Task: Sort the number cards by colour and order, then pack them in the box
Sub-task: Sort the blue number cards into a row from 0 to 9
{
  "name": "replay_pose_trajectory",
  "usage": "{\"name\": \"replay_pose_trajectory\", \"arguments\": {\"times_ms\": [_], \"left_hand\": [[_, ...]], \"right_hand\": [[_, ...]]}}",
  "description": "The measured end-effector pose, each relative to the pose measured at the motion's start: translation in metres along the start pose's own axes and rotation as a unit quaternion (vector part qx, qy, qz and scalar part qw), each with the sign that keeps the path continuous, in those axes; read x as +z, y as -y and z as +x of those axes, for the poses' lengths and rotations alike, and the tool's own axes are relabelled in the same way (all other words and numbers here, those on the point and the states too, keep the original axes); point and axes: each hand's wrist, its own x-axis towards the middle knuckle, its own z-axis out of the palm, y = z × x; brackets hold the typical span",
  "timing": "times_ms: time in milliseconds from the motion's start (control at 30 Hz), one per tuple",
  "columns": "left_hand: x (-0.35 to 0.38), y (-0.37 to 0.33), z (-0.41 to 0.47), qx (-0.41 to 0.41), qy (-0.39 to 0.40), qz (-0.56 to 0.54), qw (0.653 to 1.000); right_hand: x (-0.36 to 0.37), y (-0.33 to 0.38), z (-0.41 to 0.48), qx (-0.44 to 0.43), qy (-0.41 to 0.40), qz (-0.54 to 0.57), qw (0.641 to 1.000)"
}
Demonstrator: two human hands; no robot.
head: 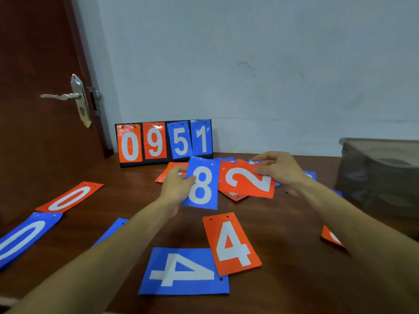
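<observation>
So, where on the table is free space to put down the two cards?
Bare wood lies between the orange 0 and the left hand, and right of the orange 4. The pile beneath the held cards is crowded.

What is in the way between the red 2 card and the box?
Nothing visible. The right hand holds the red 2 card above the card pile, and the box stands at the right on the table. Between them lie only flat cards, such as a blue one.
</observation>
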Motion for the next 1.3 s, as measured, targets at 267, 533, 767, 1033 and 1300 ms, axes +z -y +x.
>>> {"name": "replay_pose_trajectory", "arguments": {"times_ms": [267, 533, 767, 1033, 1300], "left_hand": [[0.052, -0.009, -0.007, -0.015, -0.019, -0.053, 0.998], [0.079, -0.028, -0.031, 0.05, 0.087, -0.086, 0.991], [0.054, -0.019, -0.044, 0.06, 0.131, -0.029, 0.989], [-0.013, -0.002, -0.049, 0.057, 0.12, -0.034, 0.991], [-0.13, 0.026, -0.016, -0.011, -0.013, -0.069, 0.997]], "right_hand": [[-0.032, -0.019, -0.022, 0.092, 0.012, 0.241, 0.966], [-0.023, -0.026, -0.038, 0.091, 0.057, 0.128, 0.986], [-0.014, -0.015, -0.042, 0.054, 0.026, 0.078, 0.995], [0.039, 0.0, -0.034, -0.006, 0.027, 0.012, 1.0], [0.122, 0.017, 0.002, 0.028, 0.041, 0.063, 0.997]]}}
